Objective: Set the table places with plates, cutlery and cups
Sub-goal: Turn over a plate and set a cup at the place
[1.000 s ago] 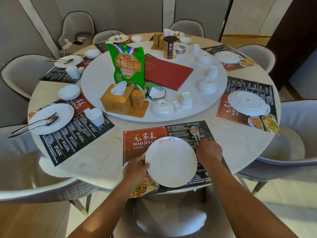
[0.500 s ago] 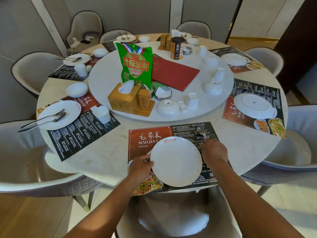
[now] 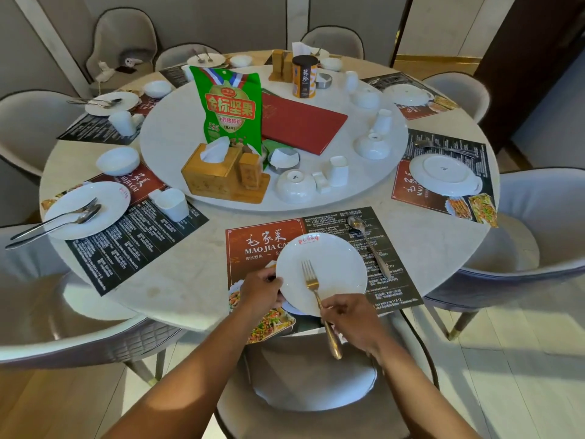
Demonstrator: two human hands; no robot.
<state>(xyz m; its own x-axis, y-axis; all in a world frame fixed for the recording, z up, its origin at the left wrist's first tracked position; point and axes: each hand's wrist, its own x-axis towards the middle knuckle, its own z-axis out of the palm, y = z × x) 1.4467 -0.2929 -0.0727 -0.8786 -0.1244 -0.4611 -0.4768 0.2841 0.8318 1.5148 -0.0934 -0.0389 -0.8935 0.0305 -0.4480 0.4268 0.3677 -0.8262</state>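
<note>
A white plate (image 3: 332, 264) lies on the near placemat (image 3: 266, 245) at the table's front edge. My left hand (image 3: 261, 291) grips the plate's left rim. My right hand (image 3: 351, 320) pinches a fork (image 3: 311, 285) by its handle, the tines lying over the plate's middle. A spoon (image 3: 367, 242) lies on the placemat just right of the plate. On the turntable (image 3: 177, 134) stand an upturned bowl (image 3: 296, 185) and a white cup (image 3: 338, 171).
A wooden tissue box (image 3: 215, 175), a green snack bag (image 3: 229, 109) and a red menu (image 3: 300, 123) sit on the turntable. The left place holds a plate with cutlery (image 3: 85, 209), a cup (image 3: 172, 204) and a bowl (image 3: 117, 160). Chairs ring the table.
My right hand has lifted the fork from beside the spoon on the placemat and brought it over the plate. The spoon stays on the mat. My left hand still holds the plate's rim.
</note>
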